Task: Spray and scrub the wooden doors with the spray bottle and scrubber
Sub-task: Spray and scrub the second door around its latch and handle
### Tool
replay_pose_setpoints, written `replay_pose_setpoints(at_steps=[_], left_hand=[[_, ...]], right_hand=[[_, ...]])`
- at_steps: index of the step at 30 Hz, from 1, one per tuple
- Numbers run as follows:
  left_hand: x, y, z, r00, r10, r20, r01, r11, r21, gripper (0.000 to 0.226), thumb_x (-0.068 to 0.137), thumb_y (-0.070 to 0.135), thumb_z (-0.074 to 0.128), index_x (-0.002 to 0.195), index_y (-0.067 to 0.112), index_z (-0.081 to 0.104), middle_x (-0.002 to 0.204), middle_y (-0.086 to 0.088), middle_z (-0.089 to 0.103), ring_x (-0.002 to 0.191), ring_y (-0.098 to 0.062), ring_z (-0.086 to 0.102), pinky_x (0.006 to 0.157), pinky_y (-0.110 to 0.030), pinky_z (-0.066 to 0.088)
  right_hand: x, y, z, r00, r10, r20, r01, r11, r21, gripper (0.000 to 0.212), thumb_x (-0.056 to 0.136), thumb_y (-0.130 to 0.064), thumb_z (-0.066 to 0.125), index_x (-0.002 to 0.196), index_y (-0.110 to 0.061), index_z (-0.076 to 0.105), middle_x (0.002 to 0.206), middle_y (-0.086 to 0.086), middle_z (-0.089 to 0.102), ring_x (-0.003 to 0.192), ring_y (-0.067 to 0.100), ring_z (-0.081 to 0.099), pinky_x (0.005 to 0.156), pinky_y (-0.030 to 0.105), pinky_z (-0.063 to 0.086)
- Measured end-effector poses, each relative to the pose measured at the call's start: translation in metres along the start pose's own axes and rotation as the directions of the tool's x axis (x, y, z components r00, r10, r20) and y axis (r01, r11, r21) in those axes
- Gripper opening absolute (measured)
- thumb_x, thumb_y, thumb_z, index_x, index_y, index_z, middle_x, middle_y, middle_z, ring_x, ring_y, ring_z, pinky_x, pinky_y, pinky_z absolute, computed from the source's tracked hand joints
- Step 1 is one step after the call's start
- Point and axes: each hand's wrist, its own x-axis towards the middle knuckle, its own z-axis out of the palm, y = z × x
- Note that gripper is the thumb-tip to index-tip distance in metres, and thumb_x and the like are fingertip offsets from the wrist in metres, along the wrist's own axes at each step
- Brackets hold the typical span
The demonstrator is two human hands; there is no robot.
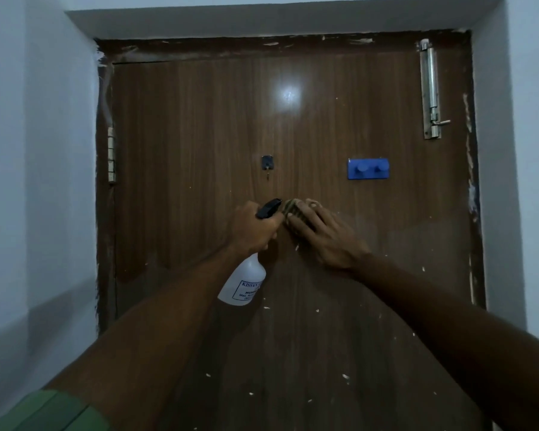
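A dark brown wooden door fills the view, flecked with white paint spots low down. My left hand grips the neck of a white spray bottle with a black nozzle that points toward the door. My right hand holds a tan scrubber flat against the door just right of the nozzle; most of the scrubber is hidden under my fingers. The two hands almost touch at the door's middle.
A blue two-peg hook and a small black hook are fixed above my hands. A metal slide bolt sits at the top right, a hinge on the left edge. Pale walls flank the frame.
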Motion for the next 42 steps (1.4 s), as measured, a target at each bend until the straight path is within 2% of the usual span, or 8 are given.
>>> replay_pose_setpoints(at_steps=[5,11,17,24,30,35,37,42], left_hand=[[0.003,0.014,0.010,1.000,0.021,0.021,-0.021,1.000,-0.008,0.026,0.106,0.022,0.065,0.082,0.012,0.068,0.066,-0.005,0.067,0.041,-0.001,0.056,0.041,-0.017,0.044],[0.011,0.026,0.028,1.000,0.008,0.009,-0.008,0.999,-0.037,0.031,0.103,0.017,0.066,0.073,0.007,0.070,0.061,-0.006,0.066,0.037,-0.005,0.054,0.039,-0.020,0.042],[0.005,0.019,0.042,1.000,-0.009,0.017,0.010,1.000,-0.021,0.030,0.104,0.015,0.065,0.077,0.002,0.072,0.063,-0.009,0.067,0.038,-0.005,0.055,0.041,-0.020,0.044],[0.027,0.030,0.047,0.997,-0.053,0.060,0.054,0.998,-0.021,0.029,0.107,0.019,0.063,0.080,0.008,0.068,0.066,-0.007,0.067,0.049,-0.014,0.058,0.044,-0.022,0.045],[0.015,0.035,0.085,0.990,-0.070,0.125,0.069,0.998,0.013,0.029,0.106,0.022,0.063,0.081,0.009,0.069,0.068,-0.006,0.069,0.044,-0.007,0.058,0.047,-0.020,0.046],[0.025,0.047,0.114,0.989,-0.102,0.109,0.107,0.993,-0.044,0.027,0.105,0.023,0.065,0.082,0.010,0.070,0.068,-0.007,0.070,0.051,-0.012,0.061,0.046,-0.022,0.046],[0.027,0.054,0.128,0.988,-0.089,0.126,0.096,0.994,-0.050,0.026,0.106,0.024,0.065,0.083,0.011,0.069,0.069,-0.007,0.070,0.051,-0.013,0.060,0.046,-0.022,0.046],[0.028,0.073,0.158,0.990,-0.083,0.114,0.098,0.986,-0.133,0.031,0.106,0.020,0.062,0.080,0.005,0.070,0.068,-0.011,0.068,0.046,-0.012,0.058,0.046,-0.023,0.046]], right_hand=[[0.006,0.035,-0.034,0.975,-0.220,0.037,0.223,0.971,-0.087,0.084,0.081,-0.010,0.077,0.156,-0.015,0.041,0.159,0.014,0.040,0.136,0.034,0.051,0.097,0.040,0.054],[0.011,0.018,-0.026,0.937,0.274,-0.215,-0.257,0.961,0.103,0.077,0.078,-0.017,0.087,0.145,-0.004,0.051,0.149,0.019,0.048,0.133,0.036,0.049,0.103,0.048,0.052],[-0.042,0.013,0.006,0.946,-0.316,-0.074,0.307,0.945,-0.114,0.057,0.088,-0.015,0.066,0.145,-0.011,0.057,0.151,0.012,0.053,0.140,0.031,0.048,0.110,0.041,0.047],[-0.017,0.047,-0.005,0.906,0.297,-0.301,-0.241,0.947,0.211,0.078,0.086,-0.014,0.074,0.157,-0.015,0.041,0.157,0.013,0.043,0.142,0.035,0.042,0.109,0.052,0.046],[-0.097,0.039,0.033,0.930,-0.248,-0.271,0.253,0.967,-0.017,0.061,0.093,-0.012,0.071,0.150,-0.014,0.051,0.151,0.017,0.053,0.142,0.038,0.045,0.111,0.053,0.047],[-0.055,0.089,-0.002,0.800,0.452,-0.394,-0.336,0.882,0.331,0.063,0.088,-0.005,0.067,0.148,-0.016,0.053,0.153,0.011,0.048,0.143,0.034,0.041,0.108,0.054,0.048],[-0.061,0.071,0.009,0.765,0.512,-0.391,-0.361,0.843,0.398,0.059,0.091,-0.010,0.062,0.149,-0.016,0.053,0.155,0.009,0.046,0.147,0.033,0.037,0.111,0.052,0.045],[-0.144,0.074,0.039,0.931,0.065,-0.360,-0.022,0.992,0.123,0.047,0.101,-0.016,0.063,0.147,-0.013,0.057,0.150,0.015,0.054,0.142,0.038,0.046,0.115,0.055,0.041]])
